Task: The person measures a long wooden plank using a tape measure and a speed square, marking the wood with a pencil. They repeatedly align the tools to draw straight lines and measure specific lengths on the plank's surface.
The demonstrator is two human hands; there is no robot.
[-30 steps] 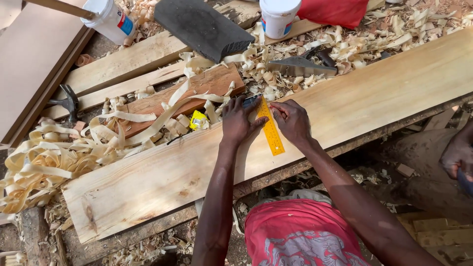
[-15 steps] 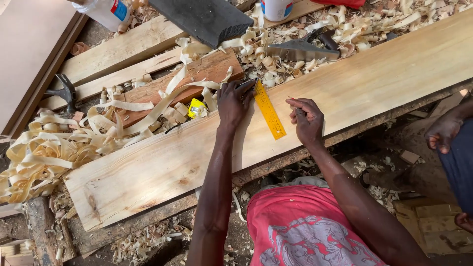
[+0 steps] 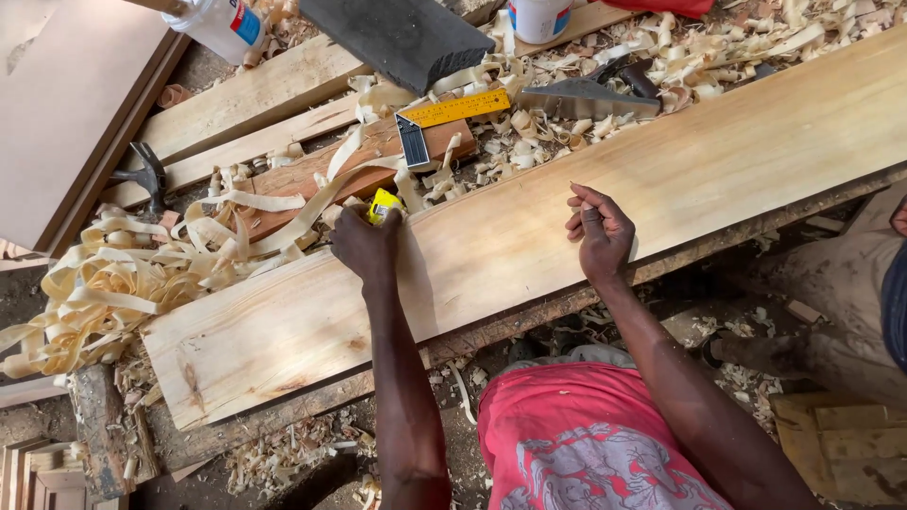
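My left hand (image 3: 364, 244) reaches over the far edge of the long pale plank (image 3: 529, 227), fingers closed around a small yellow tape measure (image 3: 382, 202) among the shavings. Further right, my right hand (image 3: 597, 229) rests on the same plank with its fingers curled; the pencil it held a moment ago is hidden in the fist. A yellow try square (image 3: 452, 110) with a dark stock lies on the reddish board (image 3: 312, 175) beyond the plank, away from both hands.
Curled wood shavings (image 3: 94, 283) are heaped at the left and scattered along the back. A metal hand plane (image 3: 586, 94), a hammer (image 3: 146, 175), a dark block (image 3: 402, 38) and two white tubs (image 3: 222, 24) lie behind the plank. Another person (image 3: 879, 293) stands at the right.
My left hand lifted the try square off the plank, left it on the reddish board and moved left to the tape measure. My right hand stayed on the plank.
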